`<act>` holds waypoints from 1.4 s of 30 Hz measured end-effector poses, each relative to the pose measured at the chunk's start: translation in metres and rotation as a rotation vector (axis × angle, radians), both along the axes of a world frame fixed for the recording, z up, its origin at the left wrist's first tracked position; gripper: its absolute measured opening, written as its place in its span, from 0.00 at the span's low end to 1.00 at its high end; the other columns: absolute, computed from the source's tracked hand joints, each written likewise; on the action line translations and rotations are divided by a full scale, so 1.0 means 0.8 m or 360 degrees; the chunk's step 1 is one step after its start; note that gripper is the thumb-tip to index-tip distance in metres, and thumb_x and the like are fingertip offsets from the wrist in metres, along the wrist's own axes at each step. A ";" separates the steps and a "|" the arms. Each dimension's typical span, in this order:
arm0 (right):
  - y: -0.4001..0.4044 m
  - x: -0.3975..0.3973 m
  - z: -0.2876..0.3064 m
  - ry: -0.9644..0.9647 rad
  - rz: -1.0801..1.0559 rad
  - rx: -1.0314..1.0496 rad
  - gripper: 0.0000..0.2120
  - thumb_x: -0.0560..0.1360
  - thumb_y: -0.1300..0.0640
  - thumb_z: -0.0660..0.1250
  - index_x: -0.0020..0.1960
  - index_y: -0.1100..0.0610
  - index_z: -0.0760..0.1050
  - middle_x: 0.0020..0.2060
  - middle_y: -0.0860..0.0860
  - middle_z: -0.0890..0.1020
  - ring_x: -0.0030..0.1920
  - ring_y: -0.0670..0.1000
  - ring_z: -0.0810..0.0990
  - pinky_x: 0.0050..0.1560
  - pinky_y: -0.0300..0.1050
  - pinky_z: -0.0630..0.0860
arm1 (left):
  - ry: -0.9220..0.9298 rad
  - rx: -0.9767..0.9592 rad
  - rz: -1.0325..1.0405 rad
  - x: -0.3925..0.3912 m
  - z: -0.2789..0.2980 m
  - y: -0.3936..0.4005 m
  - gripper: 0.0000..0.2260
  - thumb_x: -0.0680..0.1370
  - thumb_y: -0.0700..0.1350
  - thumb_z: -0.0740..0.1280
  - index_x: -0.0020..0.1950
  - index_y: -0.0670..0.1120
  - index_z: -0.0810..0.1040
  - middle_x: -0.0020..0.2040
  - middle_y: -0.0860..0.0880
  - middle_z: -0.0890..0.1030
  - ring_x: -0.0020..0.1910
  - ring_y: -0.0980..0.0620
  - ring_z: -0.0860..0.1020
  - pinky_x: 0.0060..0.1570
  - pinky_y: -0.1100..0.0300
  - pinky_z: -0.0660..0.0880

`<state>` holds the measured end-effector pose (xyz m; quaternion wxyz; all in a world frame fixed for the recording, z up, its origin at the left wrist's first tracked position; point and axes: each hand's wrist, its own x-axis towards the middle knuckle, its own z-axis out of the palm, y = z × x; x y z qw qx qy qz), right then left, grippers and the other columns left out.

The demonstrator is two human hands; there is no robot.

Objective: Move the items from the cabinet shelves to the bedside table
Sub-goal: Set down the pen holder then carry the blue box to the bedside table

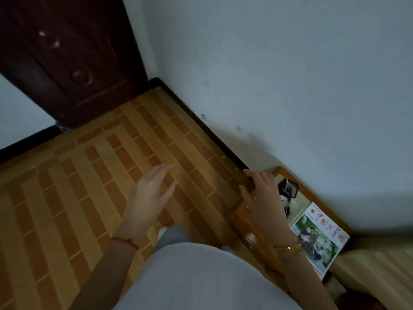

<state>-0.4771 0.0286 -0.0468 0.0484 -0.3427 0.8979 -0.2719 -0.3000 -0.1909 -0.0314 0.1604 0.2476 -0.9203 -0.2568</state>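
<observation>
The wooden bedside table [250, 229] stands against the wall at the lower right. On its top lie a magazine [319, 238] with a photo cover and red characters, and a small black object [288, 190] near the far corner. My right hand [263, 198] hovers over the table's front edge with fingers spread and nothing in it. My left hand [149, 193] is out over the floor, fingers apart and empty. No cabinet shelves are in view.
A dark brown door [73, 59] closes the far left corner. The floor [89, 175] has orange and tan brick-pattern tiles. A white wall [290, 86] runs along the right. A bed edge [375, 271] with a striped cover lies beside the table.
</observation>
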 end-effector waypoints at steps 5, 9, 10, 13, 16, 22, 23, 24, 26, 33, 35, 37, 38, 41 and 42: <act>-0.097 0.044 0.012 0.0004 0.0365 -0.0008 0.17 0.77 0.56 0.67 0.64 0.56 0.74 0.58 0.51 0.78 0.62 0.53 0.72 0.63 0.50 0.71 | -0.0003 0.0028 0.0367 0.089 0.009 -0.039 0.17 0.77 0.44 0.71 0.65 0.45 0.78 0.59 0.48 0.81 0.55 0.49 0.81 0.53 0.61 0.74; -0.189 0.097 0.009 -0.0039 0.0591 0.0036 0.14 0.77 0.56 0.66 0.62 0.57 0.74 0.57 0.52 0.78 0.61 0.55 0.72 0.62 0.50 0.71 | -0.0044 0.0074 0.0669 0.169 0.015 -0.085 0.17 0.77 0.44 0.71 0.66 0.47 0.77 0.60 0.49 0.81 0.59 0.49 0.79 0.56 0.58 0.75; -0.214 0.111 0.006 -0.0063 0.0643 0.0057 0.15 0.78 0.55 0.66 0.64 0.56 0.73 0.58 0.51 0.77 0.62 0.54 0.71 0.63 0.47 0.70 | -0.0049 0.0078 0.0734 0.191 0.017 -0.099 0.17 0.77 0.44 0.70 0.66 0.46 0.77 0.60 0.48 0.81 0.60 0.49 0.79 0.56 0.58 0.75; -0.292 0.161 0.000 -0.0104 0.0821 0.0083 0.18 0.78 0.52 0.64 0.67 0.53 0.71 0.61 0.48 0.76 0.64 0.51 0.70 0.63 0.44 0.69 | -0.0067 0.0039 0.0899 0.261 0.024 -0.143 0.17 0.77 0.45 0.70 0.65 0.47 0.77 0.61 0.48 0.80 0.60 0.49 0.79 0.55 0.59 0.75; -0.366 0.219 0.004 -0.0140 0.0982 0.0051 0.19 0.78 0.50 0.64 0.68 0.50 0.69 0.62 0.45 0.75 0.64 0.47 0.70 0.64 0.46 0.72 | -0.0106 -0.0003 0.1047 0.330 0.035 -0.186 0.17 0.77 0.45 0.70 0.66 0.48 0.77 0.61 0.49 0.81 0.58 0.49 0.80 0.53 0.56 0.79; -0.483 0.302 0.016 -0.0185 0.1263 -0.0016 0.18 0.77 0.54 0.66 0.66 0.54 0.71 0.60 0.48 0.76 0.63 0.49 0.70 0.66 0.48 0.69 | -0.0175 -0.0038 0.1311 0.435 0.048 -0.244 0.16 0.78 0.48 0.69 0.66 0.49 0.76 0.60 0.49 0.80 0.56 0.47 0.81 0.46 0.52 0.81; -0.501 0.314 0.017 -0.0173 0.1312 -0.0022 0.18 0.77 0.54 0.66 0.66 0.54 0.71 0.60 0.48 0.76 0.63 0.48 0.70 0.65 0.48 0.69 | -0.0186 -0.0037 0.1347 0.449 0.047 -0.252 0.16 0.78 0.48 0.69 0.66 0.50 0.76 0.60 0.49 0.80 0.55 0.47 0.81 0.46 0.51 0.81; -0.519 0.324 0.017 -0.0152 0.1361 -0.0025 0.18 0.77 0.54 0.66 0.66 0.53 0.71 0.59 0.48 0.76 0.63 0.48 0.69 0.65 0.47 0.70 | -0.0200 -0.0027 0.1387 0.461 0.045 -0.261 0.17 0.78 0.48 0.69 0.66 0.50 0.75 0.60 0.49 0.80 0.55 0.47 0.81 0.46 0.51 0.81; -0.554 0.341 0.015 -0.0136 0.1444 -0.0009 0.18 0.77 0.53 0.66 0.66 0.52 0.70 0.59 0.47 0.75 0.62 0.47 0.70 0.63 0.46 0.70 | -0.0225 0.0002 0.1480 0.480 0.042 -0.277 0.17 0.78 0.48 0.70 0.66 0.49 0.76 0.60 0.48 0.80 0.56 0.47 0.81 0.47 0.52 0.81; -0.690 0.397 -0.005 -0.0225 0.1683 0.0113 0.18 0.78 0.53 0.65 0.67 0.53 0.71 0.61 0.49 0.75 0.62 0.48 0.69 0.58 0.39 0.65 | -0.0254 0.0097 0.1765 0.530 0.026 -0.357 0.16 0.78 0.48 0.69 0.66 0.49 0.76 0.61 0.49 0.80 0.57 0.47 0.80 0.47 0.55 0.78; -0.738 0.413 -0.008 -0.0230 0.1740 0.0135 0.18 0.78 0.53 0.65 0.67 0.54 0.71 0.60 0.49 0.75 0.61 0.46 0.68 0.57 0.38 0.63 | -0.0262 0.0110 0.1855 0.542 0.023 -0.389 0.16 0.78 0.49 0.69 0.66 0.50 0.76 0.62 0.49 0.79 0.55 0.46 0.81 0.48 0.55 0.78; -0.792 0.427 -0.008 -0.0198 0.1819 0.0122 0.18 0.78 0.52 0.65 0.67 0.53 0.71 0.61 0.48 0.75 0.63 0.46 0.68 0.58 0.38 0.63 | -0.0270 0.0100 0.1941 0.553 0.021 -0.428 0.16 0.78 0.49 0.68 0.66 0.50 0.76 0.62 0.48 0.79 0.52 0.46 0.82 0.47 0.55 0.78; -0.822 0.433 -0.007 -0.0181 0.1866 0.0119 0.18 0.78 0.52 0.65 0.67 0.53 0.71 0.61 0.48 0.75 0.64 0.46 0.67 0.59 0.38 0.64 | -0.0271 0.0087 0.1981 0.559 0.022 -0.449 0.16 0.78 0.49 0.68 0.66 0.50 0.76 0.62 0.48 0.79 0.53 0.46 0.81 0.48 0.56 0.78; -0.920 0.454 0.004 -0.0158 0.1987 0.0120 0.19 0.79 0.51 0.64 0.68 0.53 0.70 0.62 0.48 0.74 0.65 0.46 0.66 0.62 0.41 0.66 | -0.0246 0.0032 0.2103 0.575 0.029 -0.518 0.16 0.79 0.49 0.68 0.66 0.49 0.76 0.61 0.49 0.80 0.55 0.47 0.81 0.49 0.59 0.76; -0.953 0.462 0.009 -0.0163 0.2018 0.0106 0.19 0.79 0.51 0.64 0.68 0.52 0.70 0.63 0.48 0.74 0.65 0.46 0.66 0.62 0.42 0.68 | -0.0225 0.0020 0.2148 0.580 0.033 -0.542 0.16 0.79 0.49 0.68 0.66 0.49 0.76 0.61 0.49 0.80 0.55 0.48 0.81 0.50 0.59 0.76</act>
